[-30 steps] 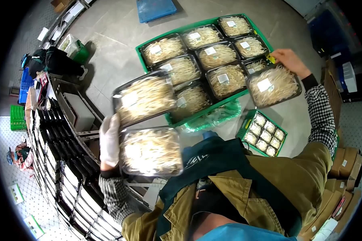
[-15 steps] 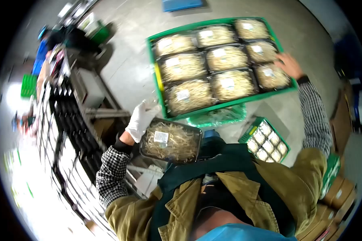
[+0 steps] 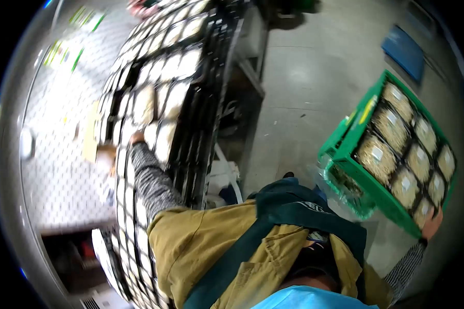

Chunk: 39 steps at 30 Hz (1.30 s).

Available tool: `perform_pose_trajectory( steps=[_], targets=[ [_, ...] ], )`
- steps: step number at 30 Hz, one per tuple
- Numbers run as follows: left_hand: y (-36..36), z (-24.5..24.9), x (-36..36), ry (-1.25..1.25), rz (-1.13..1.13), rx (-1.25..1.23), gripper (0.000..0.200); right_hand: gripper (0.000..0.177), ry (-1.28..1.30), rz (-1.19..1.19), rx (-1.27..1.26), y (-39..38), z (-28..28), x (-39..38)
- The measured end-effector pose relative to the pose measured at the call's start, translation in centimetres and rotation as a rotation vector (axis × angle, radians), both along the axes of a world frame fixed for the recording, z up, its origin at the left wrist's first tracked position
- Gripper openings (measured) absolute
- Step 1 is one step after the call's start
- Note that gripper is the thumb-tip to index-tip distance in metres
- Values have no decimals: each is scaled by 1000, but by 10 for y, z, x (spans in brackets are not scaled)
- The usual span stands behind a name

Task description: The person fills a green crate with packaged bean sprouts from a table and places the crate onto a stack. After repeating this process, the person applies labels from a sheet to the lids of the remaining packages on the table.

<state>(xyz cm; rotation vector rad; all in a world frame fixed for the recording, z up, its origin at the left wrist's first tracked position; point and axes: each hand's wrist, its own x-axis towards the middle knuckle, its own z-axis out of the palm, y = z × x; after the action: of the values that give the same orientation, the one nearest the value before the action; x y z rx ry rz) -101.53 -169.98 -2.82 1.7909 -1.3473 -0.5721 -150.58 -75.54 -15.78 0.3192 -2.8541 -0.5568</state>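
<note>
My left hand (image 3: pixel 134 132) reaches over stacked black trays of pale food (image 3: pixel 162 98) on the left. Bare skin shows at its wrist; the pale, blurred hand blends with the packs, and its fingers cannot be made out. On the right, a green crate (image 3: pixel 379 172) stands at a slant, filled with wrapped black trays of pale, thin strands (image 3: pixel 377 154). My right hand (image 3: pixel 432 224) is bare and closed on the crate's lower right rim, beside a corner pack. Clear wrap (image 3: pixel 340 190) hangs by another green container under the crate.
Stacked trays form a long row on a table at the left, beside a dotted pale surface (image 3: pixel 51 180). A blue flat object (image 3: pixel 404 54) lies on the grey floor (image 3: pixel 299 77) at the upper right. Part of another person shows at the top left.
The view has turned left, so the crate appears further right and tilted. My left hand has moved from beside a loose pack to the stacked trays; that pack is no longer discernible.
</note>
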Motion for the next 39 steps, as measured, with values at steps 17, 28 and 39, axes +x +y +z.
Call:
perform_pose_trajectory(
  steps=[17,28,39],
  targets=[
    [335,-79,-390,-188,-1496,-229,33,70,-340,-452,-711,114,-84,-106],
    [440,-184,-514,-56,-1572,497,35,53,-313,-148,-1120,130,-113,-136],
    [507,-87,-520,-38,-1500,766,38,53,-383,-183,-977,187,-61,-42]
  ],
)
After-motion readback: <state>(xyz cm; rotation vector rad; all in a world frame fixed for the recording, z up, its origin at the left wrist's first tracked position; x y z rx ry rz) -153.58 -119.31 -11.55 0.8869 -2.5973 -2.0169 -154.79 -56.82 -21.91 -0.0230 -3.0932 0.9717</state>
